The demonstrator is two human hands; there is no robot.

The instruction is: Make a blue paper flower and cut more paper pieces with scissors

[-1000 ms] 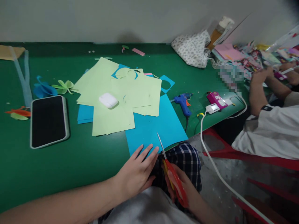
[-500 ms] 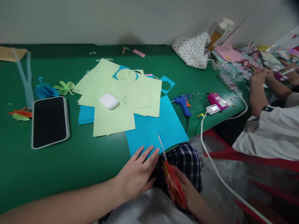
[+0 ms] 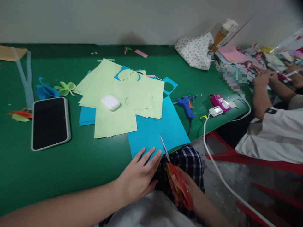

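Note:
A blue sheet of paper (image 3: 151,134) lies at the table's front edge, its upper part under a pile of pale green sheets (image 3: 115,116). My left hand (image 3: 139,176) rests on its near edge, fingers stretched out and slightly spread. In my right hand (image 3: 193,189) is a pair of red and yellow scissors (image 3: 181,184), held low by the handles. The blades point up and away over the blue sheet, with the sheet's near edge beside them. Whether they touch the paper I cannot tell.
A white case (image 3: 110,102) sits on the green sheets. Left of them lie a phone (image 3: 50,124) and a blue paper flower (image 3: 47,90). At right are a blue glue gun (image 3: 187,105), a magenta device (image 3: 220,102), a white cable (image 3: 220,175) and another person's arm (image 3: 261,94).
The scissors' handles have shifted slightly right and spread a little, along with my right hand. My left hand stays in place on the blue sheet.

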